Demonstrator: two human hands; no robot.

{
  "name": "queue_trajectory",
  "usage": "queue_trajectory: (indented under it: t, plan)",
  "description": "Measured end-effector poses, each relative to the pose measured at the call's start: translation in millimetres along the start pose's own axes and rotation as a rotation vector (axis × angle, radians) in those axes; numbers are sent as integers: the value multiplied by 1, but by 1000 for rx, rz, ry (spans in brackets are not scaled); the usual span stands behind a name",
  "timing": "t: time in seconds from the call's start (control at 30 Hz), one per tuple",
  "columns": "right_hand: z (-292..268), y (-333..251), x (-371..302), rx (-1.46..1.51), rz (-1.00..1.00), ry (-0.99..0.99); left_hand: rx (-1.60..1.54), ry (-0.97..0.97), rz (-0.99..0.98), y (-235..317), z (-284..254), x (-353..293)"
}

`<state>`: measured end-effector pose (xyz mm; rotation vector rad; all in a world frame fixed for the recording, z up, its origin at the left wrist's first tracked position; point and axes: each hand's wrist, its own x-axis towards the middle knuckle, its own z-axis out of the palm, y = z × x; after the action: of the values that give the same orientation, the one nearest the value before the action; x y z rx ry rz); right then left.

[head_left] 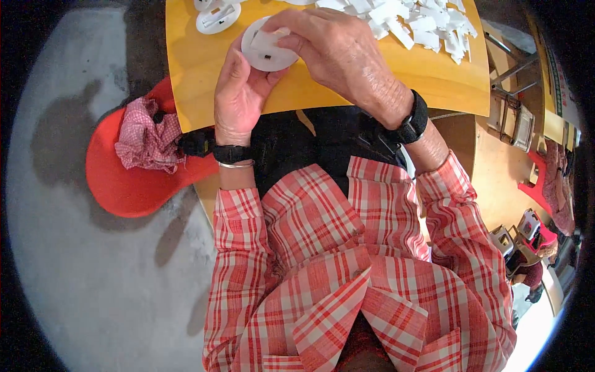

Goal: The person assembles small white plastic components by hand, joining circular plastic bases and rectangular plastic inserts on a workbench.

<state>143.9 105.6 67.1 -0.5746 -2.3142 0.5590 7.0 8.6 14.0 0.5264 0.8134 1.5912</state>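
Note:
A round white plastic disc (268, 57) with a small dark slot near its lower edge is up over the near part of the yellow table. My left hand (240, 87) supports it from below and the left, its thumb along the edge. From the right, my right hand (338, 53) reaches across, with thumb and index finger bent together on the disc's face. Whether a small piece is between those fingertips is hidden. Another white disc (217, 23) with a slotted centre lies on the table to the left.
Loose flat white plastic pieces (424, 28) are heaped on the yellow table (204, 80) at the far right. A red stool (121, 192) with a pink checked cloth (149, 136) on it stands to the left. Chairs and other people are at the right rim.

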Motion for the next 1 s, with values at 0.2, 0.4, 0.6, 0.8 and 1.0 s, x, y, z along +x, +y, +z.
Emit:
queue_trajectory:
  t: [0.2, 0.4, 0.6, 0.8, 1.0]
  plan:
    - [-11, -7, 9, 24, 60, -123, -25, 3, -11, 1, -2, 0]
    - [-10, -11, 8, 9, 49, -69, -42, -5, 1, -1, -4, 0]
    - [-8, -18, 5, 132, 183, -62, -36, -5, 10, -1, -7, 1]
    - [-7, -12, 3, -124, -218, 223, -49, 12, 15, 0, 1, 0]
    - [-7, -15, -2, 119, 228, 60, -4, 9, 28, 0, 0, -1]
